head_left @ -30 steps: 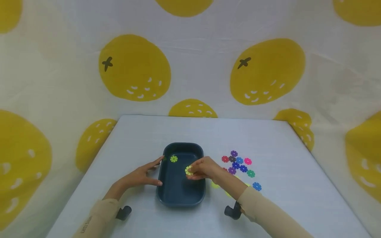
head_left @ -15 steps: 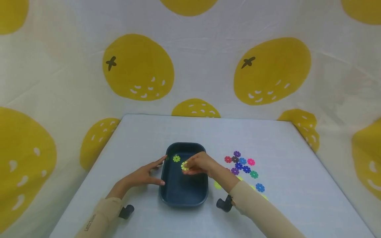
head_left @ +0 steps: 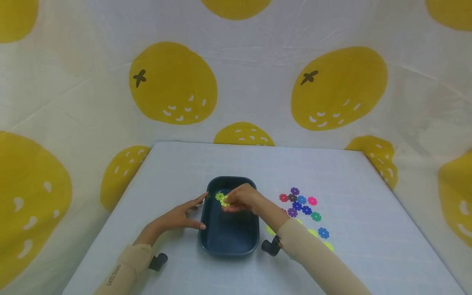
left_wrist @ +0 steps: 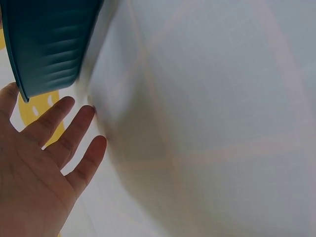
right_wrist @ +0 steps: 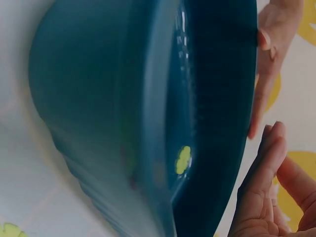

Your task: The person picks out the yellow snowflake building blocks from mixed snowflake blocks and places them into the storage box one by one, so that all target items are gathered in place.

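Observation:
A dark blue rectangular tub stands on the table. My left hand rests at its left rim, thumb and forefinger touching the edge; in the left wrist view the hand's other fingers are spread beside the tub wall. Inside the tub, my right hand pinches a yellow notched interlocking disc between thumb and fingers. That disc overlaps a yellow-green interlocking disc lying toward the tub's far left. In the right wrist view, one yellow-green disc shows on the tub floor; the pinched one is hidden.
Right of the tub lies a loose spread of interlocking discs: purple, red, pink, green, blue and several yellow ones partly under my right forearm. A fruit-print cloth hangs behind the table.
My right hand has moved left and farther back inside the tub with the yellow interlocking disc, up to the yellow-green one. My left hand has stayed at the rim. The view has shifted slightly.

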### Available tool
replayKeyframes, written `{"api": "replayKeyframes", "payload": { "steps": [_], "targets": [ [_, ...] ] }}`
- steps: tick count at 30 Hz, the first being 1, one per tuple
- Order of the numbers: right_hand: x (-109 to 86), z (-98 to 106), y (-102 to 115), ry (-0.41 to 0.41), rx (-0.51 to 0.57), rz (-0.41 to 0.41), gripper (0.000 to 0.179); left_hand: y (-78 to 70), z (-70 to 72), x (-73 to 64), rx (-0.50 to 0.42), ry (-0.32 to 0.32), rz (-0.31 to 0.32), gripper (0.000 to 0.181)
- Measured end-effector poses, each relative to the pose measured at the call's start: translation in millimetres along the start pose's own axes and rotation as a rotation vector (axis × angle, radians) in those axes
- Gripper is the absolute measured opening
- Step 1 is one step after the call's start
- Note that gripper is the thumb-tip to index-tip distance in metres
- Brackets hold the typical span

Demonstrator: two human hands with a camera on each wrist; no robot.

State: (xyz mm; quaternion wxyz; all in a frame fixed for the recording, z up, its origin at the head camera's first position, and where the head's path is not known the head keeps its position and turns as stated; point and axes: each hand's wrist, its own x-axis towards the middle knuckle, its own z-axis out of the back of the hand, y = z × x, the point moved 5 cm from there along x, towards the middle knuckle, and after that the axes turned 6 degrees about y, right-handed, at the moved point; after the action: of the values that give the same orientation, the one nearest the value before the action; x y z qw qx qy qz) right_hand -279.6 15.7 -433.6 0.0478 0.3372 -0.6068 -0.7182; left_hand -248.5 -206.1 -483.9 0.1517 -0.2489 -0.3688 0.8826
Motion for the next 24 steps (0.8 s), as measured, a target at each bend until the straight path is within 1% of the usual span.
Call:
{"api": "replayKeyframes", "payload": {
  "steps": [4,9,20,24],
  "targets": [
    [4.2,-1.4,4.1,-0.012,-0.009,0.006,0.017,0.1,0.2,-0.6,0.002,-0.002,0.010,0.107],
    [7.7,-4.0,10.5,-0.001,-0.005,-0.003,0.016,-0.9,0.2,-1.1,-0.003,0.000,0.018,0.108],
    [25.9,-5.9,14.5,0.023,-0.038,-0.021,0.013,-0.8,0.1,-0.7,-0.009,-0.003,0.012,0.107],
    [31.5,-7.9,17.7,0.035,-0.013,-0.031,0.013,-0.1,0.2,-0.4,-0.013,0.001,0.005,0.106]
  ]
}}
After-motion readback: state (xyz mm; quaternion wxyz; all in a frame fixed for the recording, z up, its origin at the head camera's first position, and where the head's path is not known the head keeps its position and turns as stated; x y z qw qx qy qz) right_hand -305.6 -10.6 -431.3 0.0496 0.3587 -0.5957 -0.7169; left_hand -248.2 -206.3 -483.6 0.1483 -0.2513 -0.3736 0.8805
